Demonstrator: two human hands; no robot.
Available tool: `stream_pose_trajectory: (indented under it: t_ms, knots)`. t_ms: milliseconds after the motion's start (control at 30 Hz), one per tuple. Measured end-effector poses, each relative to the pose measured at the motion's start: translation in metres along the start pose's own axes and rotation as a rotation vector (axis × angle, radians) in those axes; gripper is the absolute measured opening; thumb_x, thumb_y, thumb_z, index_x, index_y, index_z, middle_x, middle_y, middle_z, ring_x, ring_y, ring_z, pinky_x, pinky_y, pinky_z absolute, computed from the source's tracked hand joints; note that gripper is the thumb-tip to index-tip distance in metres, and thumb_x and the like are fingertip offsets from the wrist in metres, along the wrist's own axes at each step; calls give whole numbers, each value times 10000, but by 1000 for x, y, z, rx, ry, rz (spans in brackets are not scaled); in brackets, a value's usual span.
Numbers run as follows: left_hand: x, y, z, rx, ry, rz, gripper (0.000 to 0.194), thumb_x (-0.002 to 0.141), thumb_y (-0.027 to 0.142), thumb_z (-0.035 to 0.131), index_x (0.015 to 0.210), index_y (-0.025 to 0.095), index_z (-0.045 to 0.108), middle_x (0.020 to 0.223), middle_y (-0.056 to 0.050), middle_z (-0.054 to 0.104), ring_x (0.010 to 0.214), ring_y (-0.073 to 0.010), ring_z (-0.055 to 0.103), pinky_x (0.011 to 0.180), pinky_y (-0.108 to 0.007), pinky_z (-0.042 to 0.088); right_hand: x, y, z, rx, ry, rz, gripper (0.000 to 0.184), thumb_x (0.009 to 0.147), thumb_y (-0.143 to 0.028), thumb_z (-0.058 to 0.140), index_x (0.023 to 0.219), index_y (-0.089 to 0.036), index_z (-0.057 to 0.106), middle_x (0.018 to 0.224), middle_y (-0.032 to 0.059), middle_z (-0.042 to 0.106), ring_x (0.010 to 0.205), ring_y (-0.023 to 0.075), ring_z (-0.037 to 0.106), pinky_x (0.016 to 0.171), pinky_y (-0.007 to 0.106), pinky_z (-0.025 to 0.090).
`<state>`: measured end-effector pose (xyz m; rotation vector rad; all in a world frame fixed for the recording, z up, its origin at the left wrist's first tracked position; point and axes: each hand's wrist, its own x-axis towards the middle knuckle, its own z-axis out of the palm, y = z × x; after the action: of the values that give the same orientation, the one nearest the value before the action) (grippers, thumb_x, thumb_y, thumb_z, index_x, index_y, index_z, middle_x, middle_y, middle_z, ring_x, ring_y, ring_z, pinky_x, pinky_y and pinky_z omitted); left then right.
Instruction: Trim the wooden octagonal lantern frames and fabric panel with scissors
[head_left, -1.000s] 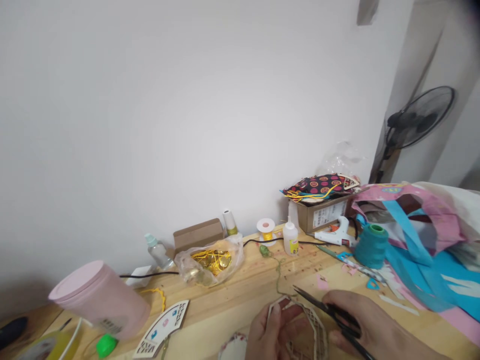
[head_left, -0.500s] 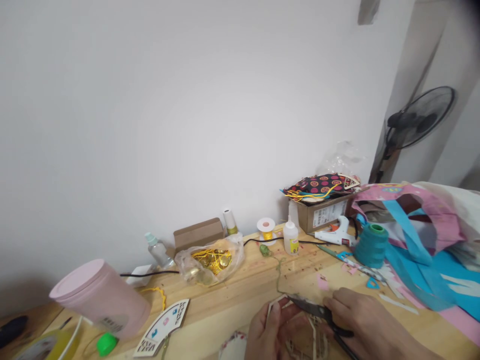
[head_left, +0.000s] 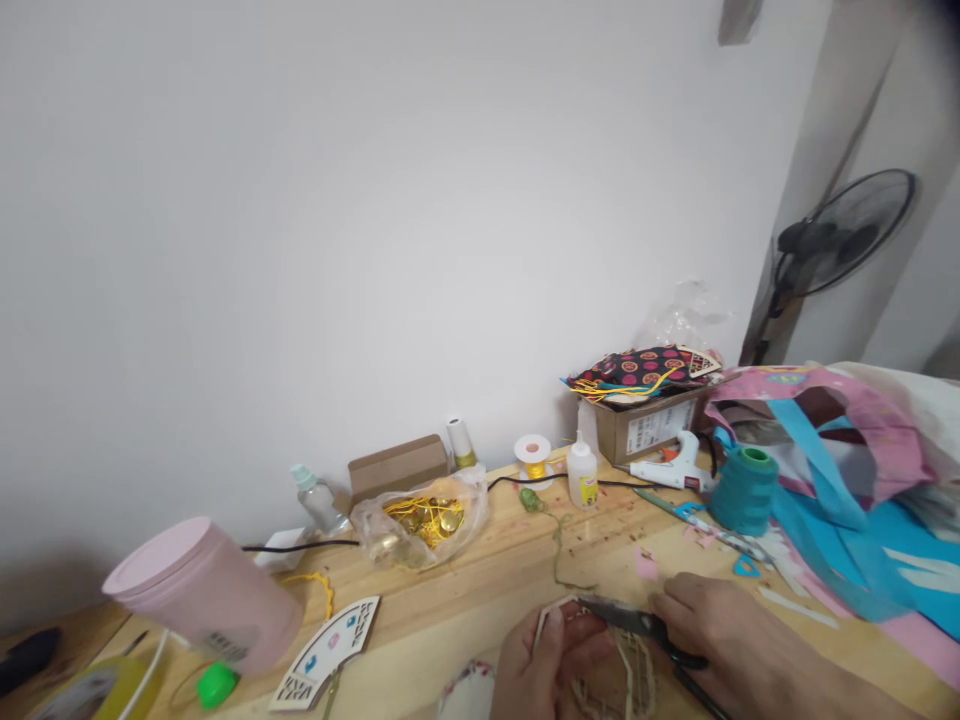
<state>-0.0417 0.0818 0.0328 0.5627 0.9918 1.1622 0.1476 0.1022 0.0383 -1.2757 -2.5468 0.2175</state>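
Note:
My left hand (head_left: 529,660) is closed on a pale openwork frame (head_left: 636,665), apparently wooden, with its thumb over one edge. Black scissors (head_left: 634,618) are gripped in my right hand (head_left: 712,620). Their blades point left and look shut, with the tips beside the frame's upper corner. Just beyond the tips, a green cord (head_left: 558,550) runs from a small green bundle (head_left: 531,499) and ends loose on the table. My fingers and the bottom image edge hide part of the frame. A round white piece with a patterned rim (head_left: 469,690) lies left of my left hand.
A decorated fan-shaped piece (head_left: 326,655), a pink canister (head_left: 206,600) and a bag of gold bells with yellow cord (head_left: 424,520) are to the left. Behind stand a glue bottle (head_left: 582,475) and a glue gun (head_left: 671,465). A teal thread cone (head_left: 745,490) stands right, near fabric.
The green cord's near end has come away from the frame and scissor tips and now lies on the table just beyond them. Both hands stay nearly in place.

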Motion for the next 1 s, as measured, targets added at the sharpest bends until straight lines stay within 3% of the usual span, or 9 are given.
stream_pose_trajectory:
  t_ms: [233,300,400,467,533,600,767,1000]
  knots:
    - [-1,3,-1,-39,88,-79,407,511,438,721,763,126,651,774,-134,708,704,-222,662,457,-195,451,3,-1,6,283,-33,239,271,781,-296,419,575,-186,556,535,-11,572,486,116,489,450,201,307]
    - [-2,5,-1,-48,82,-72,402,520,425,722,773,119,653,789,-139,707,706,-224,662,440,-191,446,3,4,7,336,-2,251,295,779,-360,430,584,-176,554,515,-20,541,480,111,468,443,196,300]
    - [-2,7,0,-117,66,-42,408,479,422,745,723,108,656,726,-131,713,684,-225,665,548,-224,489,-1,7,5,446,2,227,284,762,-395,458,632,-170,572,525,-31,532,492,105,459,444,185,312]
    - [-3,10,-1,-132,66,-58,428,473,432,744,741,111,653,738,-134,713,705,-234,665,443,-182,456,-6,5,1,499,-12,213,258,742,-398,483,659,-176,586,554,-27,554,513,114,476,449,184,331]
    - [-4,13,-2,-106,79,-81,429,523,426,721,807,115,641,817,-151,705,748,-239,660,302,-125,337,-11,2,-5,519,-11,201,226,720,-397,507,701,-189,594,590,-18,578,537,129,498,459,191,353]
    - [-6,15,-2,-85,91,-81,407,582,402,693,870,124,622,888,-160,690,795,-241,652,244,-98,250,-15,-2,-12,503,-4,193,195,709,-381,517,735,-203,591,609,-11,588,548,139,513,467,200,370]
    - [-7,17,-1,-112,80,-79,304,664,336,644,873,119,603,879,-157,692,787,-238,655,232,-102,276,-15,-12,-19,333,-19,216,71,712,-271,524,733,-227,576,684,-2,611,603,151,552,526,216,406]
    - [-6,14,-1,-89,95,-63,309,656,340,653,858,111,607,888,-162,689,783,-231,656,234,-93,280,-13,-10,-2,67,26,141,164,802,-251,412,769,-220,570,730,38,603,653,172,582,541,245,415]
